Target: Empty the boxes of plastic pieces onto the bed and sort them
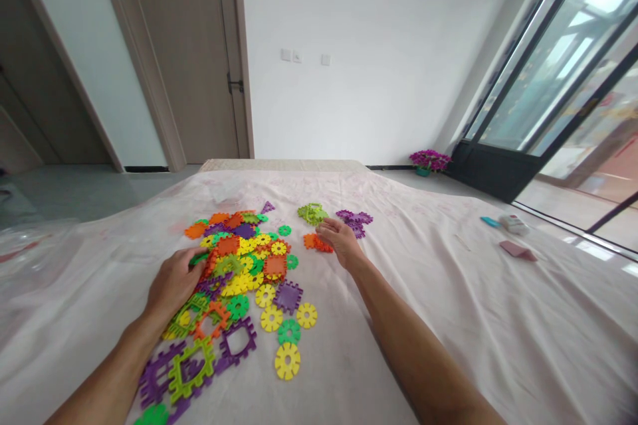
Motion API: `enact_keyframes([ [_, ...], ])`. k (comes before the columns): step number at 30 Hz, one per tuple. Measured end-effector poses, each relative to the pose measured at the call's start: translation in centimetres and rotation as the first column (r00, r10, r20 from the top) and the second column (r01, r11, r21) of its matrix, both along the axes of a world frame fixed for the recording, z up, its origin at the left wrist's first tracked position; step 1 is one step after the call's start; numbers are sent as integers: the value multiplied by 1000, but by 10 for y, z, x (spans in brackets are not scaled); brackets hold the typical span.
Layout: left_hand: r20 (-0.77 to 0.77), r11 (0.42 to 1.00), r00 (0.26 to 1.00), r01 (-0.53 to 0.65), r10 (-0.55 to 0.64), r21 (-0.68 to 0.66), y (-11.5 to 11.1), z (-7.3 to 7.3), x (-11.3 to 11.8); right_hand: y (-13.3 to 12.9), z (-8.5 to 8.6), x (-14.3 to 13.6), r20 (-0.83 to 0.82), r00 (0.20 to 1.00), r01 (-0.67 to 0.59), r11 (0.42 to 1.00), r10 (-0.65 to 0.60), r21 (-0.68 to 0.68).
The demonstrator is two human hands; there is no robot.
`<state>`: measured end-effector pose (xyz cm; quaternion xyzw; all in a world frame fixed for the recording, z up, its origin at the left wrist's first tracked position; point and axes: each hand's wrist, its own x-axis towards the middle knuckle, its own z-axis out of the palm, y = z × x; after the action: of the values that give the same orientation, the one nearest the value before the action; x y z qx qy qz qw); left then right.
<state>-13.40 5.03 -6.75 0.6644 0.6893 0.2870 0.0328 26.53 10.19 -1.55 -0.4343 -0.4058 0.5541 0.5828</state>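
Note:
A mixed heap of plastic building pieces [239,265] lies on the cloth: notched discs and toothed squares in yellow, green, orange and purple. At the heap's left edge is my left hand [174,279], thumb and fingers apart, touching pieces there. My right hand [341,240] is to the right of the heap, its fingers drawn together; whatever they pinch is too small to make out. Just beyond its fingertips sits a small light-green pile [312,212]. Orange pieces [317,243] lie beside the fingers, and a purple group [355,220] is behind the hand.
A pale, wrinkled cloth [448,292] covers the table. Toward its right edge are a blue item [490,221], a white block-like item [513,224] and a pink folded piece [518,250]. Clear plastic wrapping [40,255] lies at the left.

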Motion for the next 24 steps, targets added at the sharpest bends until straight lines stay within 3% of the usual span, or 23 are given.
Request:
enact_keyframes([
  [3, 4, 1000, 1000, -8, 8, -4, 0, 0, 1, 1, -3, 2, 49, 999, -21, 999, 22, -26],
  [6, 3, 1000, 1000, -8, 8, 1, 0, 0, 1, -5, -3, 0, 223, 935, -262, 961, 274, -85],
  [9, 3, 1000, 1000, -6, 6, 0, 0, 0, 1, -14, -2, -7, 402, 724, -531, 825, 561, -194],
  [11, 3, 1000, 1000, -3, 3, 2, 0, 0, 1, -20, 0, -13, 498, 554, -647, 721, 667, -246],
  [13, 2, 1000, 1000, 0, 0, 4, 0, 0, 0, -25, 4, -19, 631, 396, -704, 662, 666, -256],
  [16, 1, 1000, 1000, -2, 2, -4, 0, 1, 0, -31, 11, -27, 854, 196, -701, 678, 482, -222],
  [18, 5, 1000, 1000, -2, 3, -4, -1, 1, 0, -34, 14, -30, 915, 106, -688, 693, 389, -215],
  [21, 12, 1000, 1000, 5, -5, 6, -1, 1, 0, -35, 13, -30, 893, 126, -688, 687, 432, -235],
  [24, 10, 1000, 1000, 1, -1, -1, -1, 1, 0, -32, 10, -23, 758, 268, -699, 661, 595, -272],
])
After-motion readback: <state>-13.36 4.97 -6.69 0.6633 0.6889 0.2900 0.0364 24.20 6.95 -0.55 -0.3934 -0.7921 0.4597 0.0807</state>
